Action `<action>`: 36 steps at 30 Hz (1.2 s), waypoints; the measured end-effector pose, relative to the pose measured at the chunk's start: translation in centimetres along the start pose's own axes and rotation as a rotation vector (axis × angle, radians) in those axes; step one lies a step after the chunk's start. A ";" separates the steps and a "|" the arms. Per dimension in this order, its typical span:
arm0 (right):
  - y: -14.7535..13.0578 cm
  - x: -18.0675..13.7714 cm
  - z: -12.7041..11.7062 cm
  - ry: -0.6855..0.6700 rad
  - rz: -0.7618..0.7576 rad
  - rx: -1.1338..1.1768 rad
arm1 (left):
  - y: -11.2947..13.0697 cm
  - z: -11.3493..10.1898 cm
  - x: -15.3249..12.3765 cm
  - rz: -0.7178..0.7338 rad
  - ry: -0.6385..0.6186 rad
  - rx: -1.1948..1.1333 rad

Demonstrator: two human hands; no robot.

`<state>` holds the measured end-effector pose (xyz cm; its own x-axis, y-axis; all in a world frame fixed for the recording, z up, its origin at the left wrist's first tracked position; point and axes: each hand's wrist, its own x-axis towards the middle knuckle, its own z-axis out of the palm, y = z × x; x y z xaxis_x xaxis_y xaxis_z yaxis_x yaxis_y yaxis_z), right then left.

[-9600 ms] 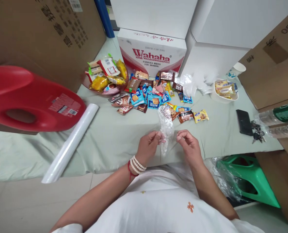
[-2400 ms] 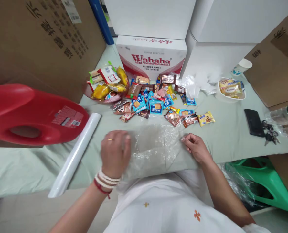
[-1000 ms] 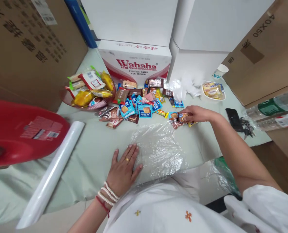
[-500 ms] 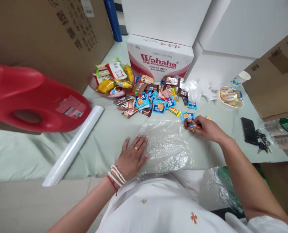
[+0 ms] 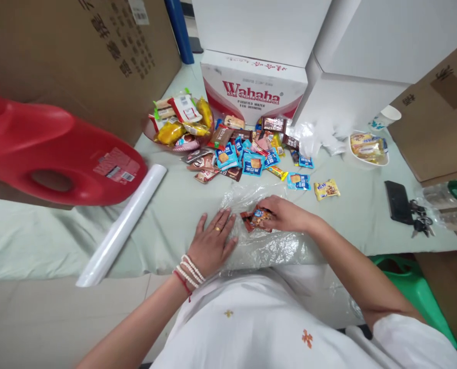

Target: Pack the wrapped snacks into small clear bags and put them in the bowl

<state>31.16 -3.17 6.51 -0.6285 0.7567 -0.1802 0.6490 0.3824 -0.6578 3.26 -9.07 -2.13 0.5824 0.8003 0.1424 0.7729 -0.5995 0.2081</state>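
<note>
On pale cloth [image 5: 182,202], the left hand [image 5: 212,245] splays flat while the right hand [image 5: 284,213] grips brown packets [image 5: 258,220]

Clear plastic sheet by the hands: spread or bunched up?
Spread, though wrinkled: the clear plastic sheet covers a broad patch of tablecloth, left hand flat at its edge, right hand gripping brown packets over it.

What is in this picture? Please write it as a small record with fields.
Left hand: open, palm down at the left edge of the plastic film
Right hand: holding brown snack packets; on or just above the film, unclear
Far side: snack pile in front of the Wahaha box
Left side: red jug, white roll
Right side: black phone, keys
</note>
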 end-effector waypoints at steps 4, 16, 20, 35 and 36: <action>0.0 1.0 1.9 0.158 0.044 -0.265 | 0.2 -0.2 0.0 -0.012 -0.009 -0.005; -0.9 0.2 1.5 0.109 -0.012 -0.327 | 0.1 -0.3 0.0 -0.027 0.001 -0.066; -1.4 1.0 2.2 -0.004 -0.068 -0.425 | 0.2 -0.4 0.0 -0.037 -0.006 -0.067; -0.6 -0.6 1.5 0.253 0.111 -0.226 | 0.2 -0.4 0.0 -0.053 0.005 -0.048; -0.5 -0.6 1.4 0.273 0.133 -0.236 | 0.2 -0.4 0.0 -0.048 0.010 -0.046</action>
<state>30.60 -4.63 5.93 -0.4154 0.9091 -0.0302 0.8179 0.3588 -0.4498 3.32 -9.14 -1.74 0.5420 0.8285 0.1407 0.7874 -0.5592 0.2593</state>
